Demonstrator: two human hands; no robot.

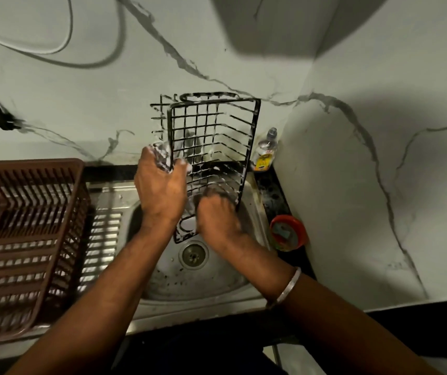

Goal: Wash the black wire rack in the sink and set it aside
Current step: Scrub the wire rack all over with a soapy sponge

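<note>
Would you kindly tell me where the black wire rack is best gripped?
Grip the thick frame bar on the left edge of the black wire rack, from the left, as the left hand does: it stands on end in the sink, and that bar looks stouter than grid wires.

A steel sink (162, 307) sits in a dark countertop (273, 196). A brown slatted basket (13, 239) stands on the drainboard (103, 239) at left. At right are a clear bottle (265, 150), far, and a red tub (287, 232), perhaps holding a scrubber, nearer.

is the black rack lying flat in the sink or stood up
Stood up on end: the black wire rack rises above the sink to the wall, left hand gripping its edge.
</note>
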